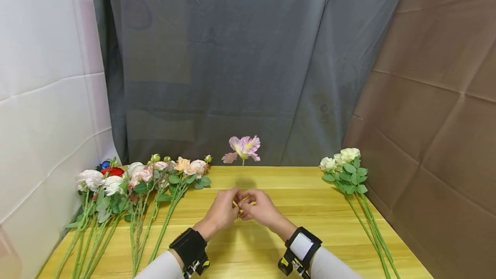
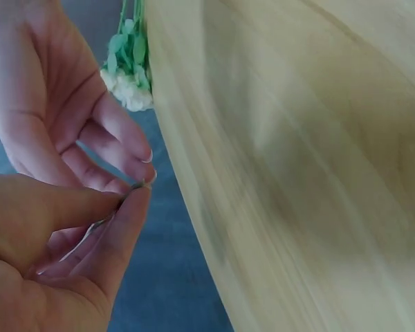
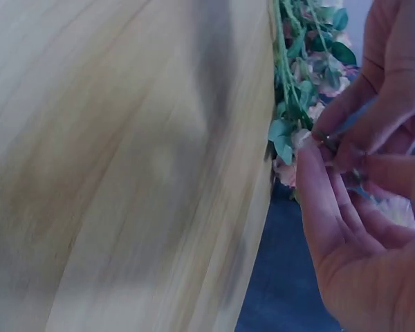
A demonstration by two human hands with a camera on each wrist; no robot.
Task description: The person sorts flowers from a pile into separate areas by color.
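a pink-and-yellow flower is held upright over the middle of the tabletop, its bloom seen just above the far edge in the head view and its thin stem running down toward the hands. the stem is pinched low down between the thumb and forefinger of the left hand, as is shown in the left wrist view. the right hand is brought close against the left, its fingers bent and partly spread near the same stem; whether the stem is gripped by it cannot be told. both hands are raised off the wood. a black strap is worn on the left wrist, with a white sleeve behind it.

along the right edge, a bunch of cream flowers is laid, with blooms near the far right corner and stems pointed toward the near edge. toward the far left corner, white blooms, a red bloom and a blue bloom are gathered, with pink blooms and peach blooms placed to their right. the far edge is backed by a grey curtain.
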